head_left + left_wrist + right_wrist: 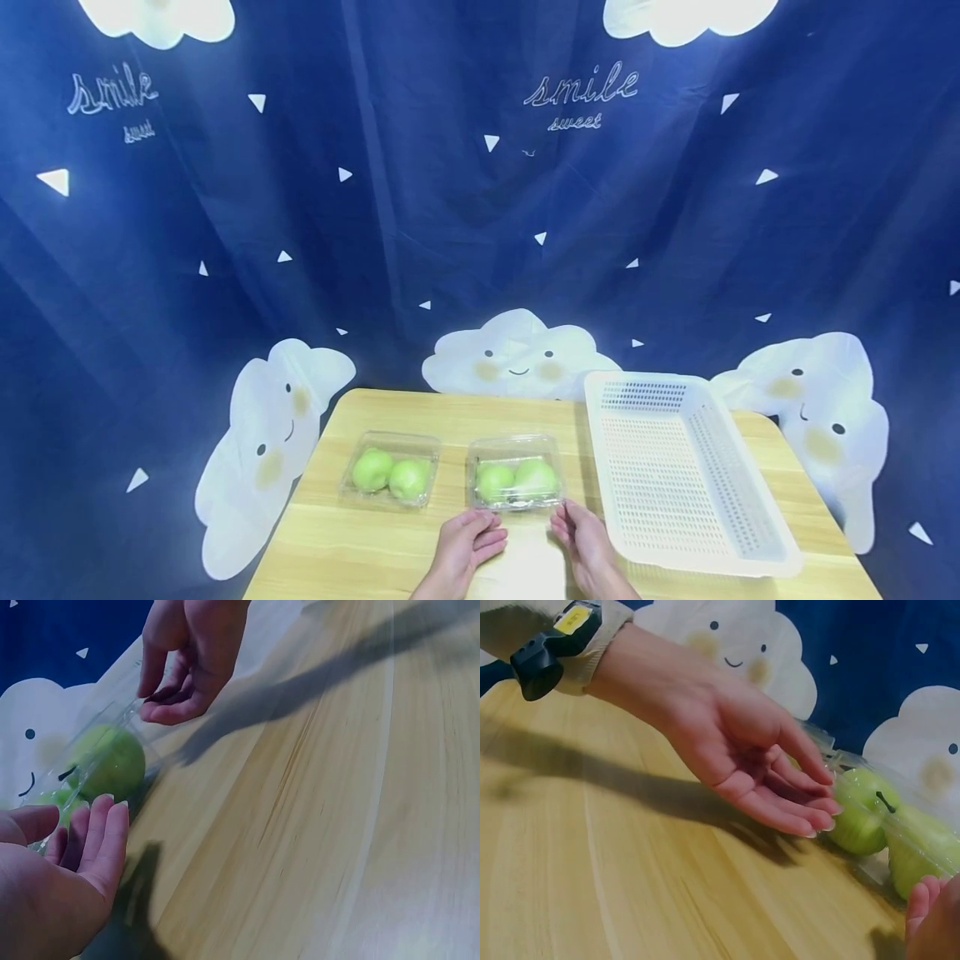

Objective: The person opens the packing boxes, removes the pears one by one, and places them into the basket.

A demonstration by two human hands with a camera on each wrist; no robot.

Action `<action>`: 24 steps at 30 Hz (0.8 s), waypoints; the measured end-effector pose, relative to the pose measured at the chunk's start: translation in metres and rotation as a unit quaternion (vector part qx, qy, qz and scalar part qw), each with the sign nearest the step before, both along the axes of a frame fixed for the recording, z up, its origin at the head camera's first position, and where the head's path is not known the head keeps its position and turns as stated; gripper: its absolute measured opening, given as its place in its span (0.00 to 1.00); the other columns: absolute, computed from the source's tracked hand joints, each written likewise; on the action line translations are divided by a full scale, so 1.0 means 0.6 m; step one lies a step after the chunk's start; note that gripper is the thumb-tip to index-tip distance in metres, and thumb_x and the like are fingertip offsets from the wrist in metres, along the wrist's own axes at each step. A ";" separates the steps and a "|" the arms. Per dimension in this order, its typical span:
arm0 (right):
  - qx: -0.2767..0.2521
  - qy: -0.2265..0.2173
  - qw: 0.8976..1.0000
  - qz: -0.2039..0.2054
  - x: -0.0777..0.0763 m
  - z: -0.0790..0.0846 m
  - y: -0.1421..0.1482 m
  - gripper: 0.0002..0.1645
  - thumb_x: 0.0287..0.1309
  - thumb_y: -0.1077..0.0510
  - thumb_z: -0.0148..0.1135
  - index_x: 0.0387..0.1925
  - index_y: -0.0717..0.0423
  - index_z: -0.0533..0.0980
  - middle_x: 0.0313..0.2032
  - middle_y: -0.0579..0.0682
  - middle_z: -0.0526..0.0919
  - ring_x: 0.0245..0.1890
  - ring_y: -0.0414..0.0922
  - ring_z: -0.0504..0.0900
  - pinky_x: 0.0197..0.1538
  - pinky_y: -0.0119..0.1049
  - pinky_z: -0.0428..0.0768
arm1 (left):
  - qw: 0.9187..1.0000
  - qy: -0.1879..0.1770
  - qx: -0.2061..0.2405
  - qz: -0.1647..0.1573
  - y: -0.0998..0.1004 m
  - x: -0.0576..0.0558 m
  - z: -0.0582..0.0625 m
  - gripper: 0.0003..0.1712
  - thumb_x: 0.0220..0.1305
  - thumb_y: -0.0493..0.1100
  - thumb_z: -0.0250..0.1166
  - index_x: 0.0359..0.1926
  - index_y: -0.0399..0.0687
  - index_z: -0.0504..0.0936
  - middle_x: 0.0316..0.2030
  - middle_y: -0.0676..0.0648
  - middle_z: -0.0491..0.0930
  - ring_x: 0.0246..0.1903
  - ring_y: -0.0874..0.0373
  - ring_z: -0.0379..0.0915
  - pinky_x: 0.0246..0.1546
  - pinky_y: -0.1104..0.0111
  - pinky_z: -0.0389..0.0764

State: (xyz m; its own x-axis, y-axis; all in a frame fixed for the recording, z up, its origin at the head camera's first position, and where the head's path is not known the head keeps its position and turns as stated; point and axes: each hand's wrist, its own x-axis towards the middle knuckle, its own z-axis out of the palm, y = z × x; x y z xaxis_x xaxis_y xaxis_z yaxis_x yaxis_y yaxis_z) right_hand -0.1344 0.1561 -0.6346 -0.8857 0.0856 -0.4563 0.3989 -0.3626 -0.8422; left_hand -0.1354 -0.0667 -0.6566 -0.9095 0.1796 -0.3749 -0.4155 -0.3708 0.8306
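Observation:
A clear plastic fruit box (517, 504) with two green fruits (535, 477) inside sits at mid-table, its clear lid lying over them. One fruit shows a dark stem (885, 801) in the right wrist view. My left hand (467, 546) is at the box's front left corner, thumb and fingers apart, fingers relaxed. At the front right corner my right hand (588, 546) pinches the box's edge between thumb and fingertips, as the left wrist view shows. Left of this box stands a second clear box (360, 498) holding two green fruits (372, 471).
A white perforated plastic basket (765, 500) stands on the right of the wooden table (337, 542), close beside my right hand. Behind the table hangs a blue curtain (450, 208) with white clouds and triangles.

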 end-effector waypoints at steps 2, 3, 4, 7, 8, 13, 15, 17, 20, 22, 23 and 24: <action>-0.005 0.003 1.000 0.003 0.001 -0.002 -0.002 0.23 0.81 0.57 0.40 0.62 0.73 0.66 0.39 0.47 0.81 0.37 0.36 0.82 0.45 0.25 0.86 | 1.000 0.000 0.000 -0.002 0.005 0.001 0.000 0.22 0.72 0.40 0.63 0.57 0.25 0.74 0.46 0.38 0.86 0.42 0.53 0.89 0.54 0.56 0.88; -0.008 0.004 1.000 0.002 0.003 -0.003 -0.002 0.22 0.81 0.57 0.40 0.62 0.73 0.66 0.39 0.47 0.82 0.37 0.36 0.82 0.44 0.25 0.86 | 1.000 -0.001 0.000 -0.003 0.008 0.001 0.000 0.22 0.72 0.40 0.63 0.57 0.25 0.74 0.47 0.38 0.86 0.43 0.53 0.88 0.54 0.56 0.88; -0.010 0.003 1.000 0.002 0.004 -0.005 -0.003 0.22 0.81 0.57 0.41 0.61 0.72 0.67 0.38 0.47 0.82 0.37 0.36 0.83 0.43 0.25 0.86 | 1.000 0.000 -0.001 -0.004 0.011 0.000 0.000 0.22 0.72 0.40 0.63 0.57 0.24 0.74 0.47 0.38 0.86 0.44 0.52 0.88 0.55 0.56 0.88; -0.012 0.002 1.000 -0.001 0.007 -0.009 -0.007 0.19 0.79 0.58 0.46 0.59 0.71 0.69 0.36 0.46 0.84 0.34 0.35 0.83 0.41 0.24 0.86 | 1.000 0.000 -0.007 -0.007 0.019 -0.002 -0.001 0.24 0.72 0.40 0.63 0.59 0.24 0.73 0.50 0.36 0.85 0.47 0.50 0.88 0.56 0.55 0.87; -0.013 0.000 1.000 -0.004 0.007 -0.011 -0.008 0.19 0.78 0.59 0.48 0.58 0.70 0.71 0.35 0.45 0.85 0.34 0.35 0.84 0.41 0.24 0.86 | 1.000 0.002 -0.011 -0.009 0.021 -0.002 -0.001 0.24 0.72 0.40 0.62 0.59 0.23 0.72 0.51 0.35 0.85 0.48 0.48 0.88 0.57 0.55 0.87; -0.015 -0.001 1.000 -0.009 0.009 -0.011 -0.013 0.16 0.74 0.62 0.54 0.56 0.70 0.74 0.33 0.47 0.87 0.33 0.36 0.86 0.42 0.25 0.87 | 1.000 0.009 -0.012 -0.013 0.032 -0.006 0.000 0.26 0.73 0.40 0.61 0.61 0.22 0.71 0.56 0.30 0.82 0.53 0.42 0.86 0.59 0.53 0.86; -0.016 -0.002 1.000 -0.009 0.009 -0.010 -0.015 0.16 0.73 0.62 0.55 0.54 0.71 0.74 0.32 0.47 0.87 0.33 0.36 0.86 0.41 0.26 0.88 | 1.000 0.010 -0.009 -0.012 0.036 -0.007 0.001 0.26 0.73 0.40 0.61 0.62 0.23 0.71 0.56 0.30 0.82 0.54 0.42 0.85 0.59 0.53 0.85; -0.014 -0.003 1.000 -0.005 0.010 -0.009 -0.016 0.15 0.72 0.62 0.56 0.53 0.71 0.75 0.32 0.47 0.87 0.32 0.36 0.86 0.40 0.26 0.88 | 1.000 0.008 -0.005 -0.010 0.040 -0.007 0.003 0.25 0.72 0.40 0.62 0.61 0.23 0.71 0.56 0.31 0.83 0.53 0.42 0.86 0.59 0.53 0.85; -0.009 -0.007 1.000 0.007 0.011 -0.010 -0.018 0.14 0.71 0.62 0.57 0.51 0.70 0.76 0.31 0.47 0.87 0.31 0.36 0.86 0.39 0.26 0.88 | 1.000 0.010 -0.002 -0.010 0.046 -0.007 0.006 0.25 0.72 0.39 0.61 0.61 0.23 0.72 0.55 0.31 0.83 0.53 0.43 0.86 0.60 0.53 0.85; -0.009 -0.005 1.000 0.017 0.012 -0.012 -0.022 0.15 0.71 0.61 0.57 0.51 0.70 0.76 0.31 0.47 0.87 0.31 0.36 0.86 0.39 0.26 0.88 | 1.000 0.009 -0.001 -0.011 0.050 -0.007 0.009 0.24 0.73 0.39 0.61 0.61 0.23 0.72 0.55 0.32 0.83 0.54 0.44 0.85 0.61 0.53 0.84; -0.011 -0.002 1.000 0.021 0.013 -0.012 -0.024 0.15 0.71 0.62 0.57 0.51 0.71 0.75 0.31 0.47 0.87 0.31 0.36 0.86 0.39 0.26 0.88 | 1.000 0.007 0.001 -0.010 0.053 -0.006 0.009 0.24 0.72 0.39 0.61 0.61 0.23 0.72 0.55 0.32 0.83 0.54 0.44 0.85 0.61 0.53 0.84; -0.013 -0.001 1.000 0.025 0.013 -0.013 -0.026 0.15 0.71 0.62 0.57 0.51 0.72 0.75 0.31 0.47 0.87 0.31 0.36 0.86 0.39 0.27 0.88 | 1.000 0.007 0.001 -0.010 0.055 -0.006 0.010 0.24 0.72 0.39 0.61 0.60 0.23 0.72 0.55 0.32 0.83 0.54 0.45 0.85 0.61 0.53 0.84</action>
